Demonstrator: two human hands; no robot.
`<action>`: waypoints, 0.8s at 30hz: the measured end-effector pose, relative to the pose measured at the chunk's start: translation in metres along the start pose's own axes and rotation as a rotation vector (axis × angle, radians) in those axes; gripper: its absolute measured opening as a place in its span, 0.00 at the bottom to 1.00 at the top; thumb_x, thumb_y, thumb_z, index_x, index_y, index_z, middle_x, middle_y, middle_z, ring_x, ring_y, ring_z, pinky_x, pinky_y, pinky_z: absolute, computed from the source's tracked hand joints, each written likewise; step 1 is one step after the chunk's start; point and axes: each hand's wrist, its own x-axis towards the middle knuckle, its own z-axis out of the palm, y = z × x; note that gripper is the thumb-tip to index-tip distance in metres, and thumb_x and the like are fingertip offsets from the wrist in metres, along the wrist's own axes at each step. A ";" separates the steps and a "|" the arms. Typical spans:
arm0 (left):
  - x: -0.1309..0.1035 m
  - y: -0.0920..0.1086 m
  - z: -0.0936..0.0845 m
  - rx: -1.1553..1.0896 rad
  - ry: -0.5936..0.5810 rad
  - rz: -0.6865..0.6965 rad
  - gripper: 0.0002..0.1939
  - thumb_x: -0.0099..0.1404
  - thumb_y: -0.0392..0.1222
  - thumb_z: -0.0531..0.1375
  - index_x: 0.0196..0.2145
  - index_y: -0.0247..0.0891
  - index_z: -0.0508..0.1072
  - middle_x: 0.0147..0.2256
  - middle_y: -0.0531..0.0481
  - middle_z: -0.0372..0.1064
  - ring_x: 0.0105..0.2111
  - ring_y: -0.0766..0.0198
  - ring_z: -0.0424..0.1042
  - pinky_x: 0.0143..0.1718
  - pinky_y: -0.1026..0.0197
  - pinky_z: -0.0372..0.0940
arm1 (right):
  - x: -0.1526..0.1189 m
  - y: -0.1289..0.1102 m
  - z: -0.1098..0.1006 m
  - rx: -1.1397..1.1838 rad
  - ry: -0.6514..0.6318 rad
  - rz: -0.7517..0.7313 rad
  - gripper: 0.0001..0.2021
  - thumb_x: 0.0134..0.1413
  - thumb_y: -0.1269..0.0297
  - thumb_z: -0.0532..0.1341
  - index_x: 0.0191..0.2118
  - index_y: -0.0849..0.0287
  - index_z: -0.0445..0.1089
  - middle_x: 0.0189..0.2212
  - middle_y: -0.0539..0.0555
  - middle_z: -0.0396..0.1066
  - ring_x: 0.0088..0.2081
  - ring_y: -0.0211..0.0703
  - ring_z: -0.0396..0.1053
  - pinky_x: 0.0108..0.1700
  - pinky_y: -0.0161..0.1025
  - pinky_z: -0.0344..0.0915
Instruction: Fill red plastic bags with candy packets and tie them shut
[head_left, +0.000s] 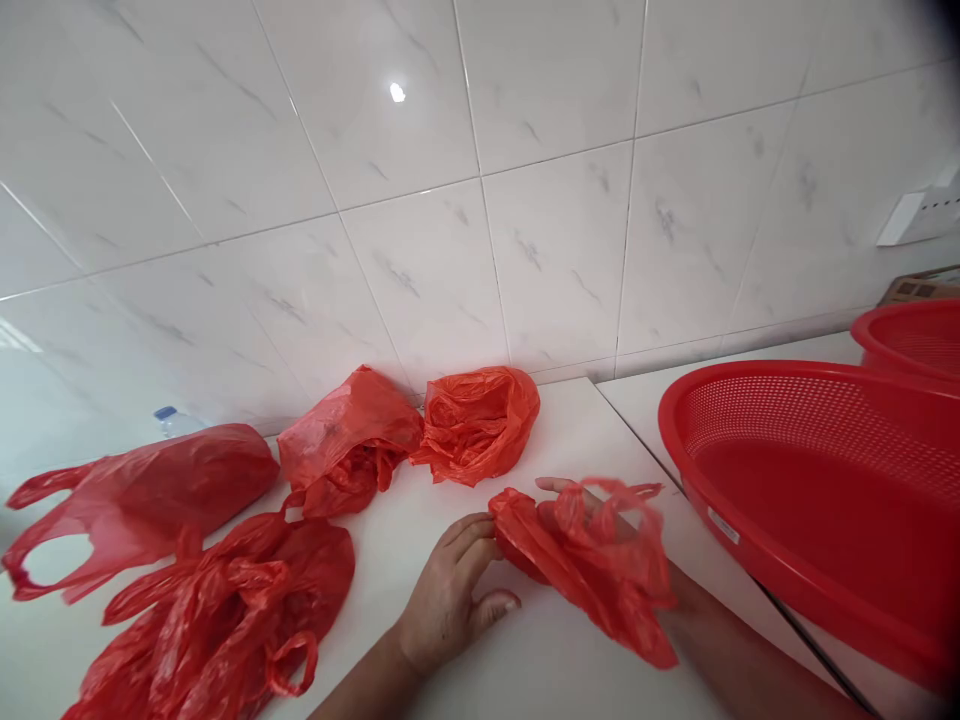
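Note:
A crumpled red plastic bag (585, 570) hangs bunched over my right hand (555, 486), covering most of it. One right finger shows stretched out past the bag's far edge; the others are hidden behind the plastic, and the bag rests on that hand and wrist. My left hand (454, 590) is at the bag's left end. Its fingers are slightly bent with the tips against the plastic, while the thumb stands apart below, touching nothing.
Red bags lie on the white table: a flat one (187, 475), a tangled heap (225, 620), and two bundles (349, 435) (480, 425) by the tiled wall. A bottle (174, 422) stands behind. At right are red baskets (697, 480) (870, 335), a cardboard box (919, 288) and a socket (911, 220).

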 end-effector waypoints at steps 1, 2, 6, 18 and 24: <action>-0.002 0.000 0.004 -0.017 0.029 -0.040 0.22 0.64 0.57 0.53 0.49 0.39 0.63 0.46 0.39 0.68 0.48 0.52 0.67 0.47 0.49 0.64 | -0.001 -0.004 0.000 0.065 -0.098 0.034 0.21 0.55 0.59 0.60 0.55 0.52 0.60 0.38 0.52 0.73 0.40 0.45 0.72 0.41 0.43 0.67; -0.003 0.000 0.007 -0.008 0.052 -0.069 0.25 0.63 0.55 0.56 0.53 0.39 0.59 0.45 0.39 0.69 0.45 0.53 0.68 0.46 0.50 0.65 | -0.002 -0.007 0.001 0.125 -0.180 0.071 0.20 0.53 0.60 0.62 0.52 0.52 0.62 0.36 0.51 0.73 0.37 0.44 0.72 0.39 0.41 0.66; -0.004 -0.005 0.010 0.141 0.018 -0.068 0.18 0.63 0.38 0.58 0.50 0.43 0.64 0.37 0.46 0.71 0.35 0.58 0.69 0.41 0.53 0.65 | 0.002 -0.004 0.004 0.257 -0.145 0.197 0.06 0.49 0.62 0.63 0.32 0.58 0.69 0.27 0.50 0.70 0.26 0.37 0.65 0.28 0.35 0.59; -0.024 -0.047 -0.029 0.189 0.222 -0.356 0.10 0.60 0.30 0.53 0.36 0.40 0.71 0.36 0.47 0.68 0.37 0.59 0.68 0.39 0.56 0.63 | 0.027 0.026 -0.041 0.423 0.313 0.083 0.12 0.46 0.55 0.66 0.31 0.55 0.65 0.28 0.47 0.66 0.29 0.35 0.62 0.30 0.33 0.60; -0.021 -0.043 -0.021 0.144 0.363 -0.508 0.17 0.62 0.34 0.53 0.48 0.42 0.68 0.37 0.48 0.65 0.36 0.62 0.69 0.33 0.60 0.67 | 0.024 0.022 -0.038 0.409 0.255 0.068 0.12 0.46 0.54 0.66 0.32 0.55 0.65 0.33 0.49 0.70 0.34 0.38 0.66 0.36 0.36 0.63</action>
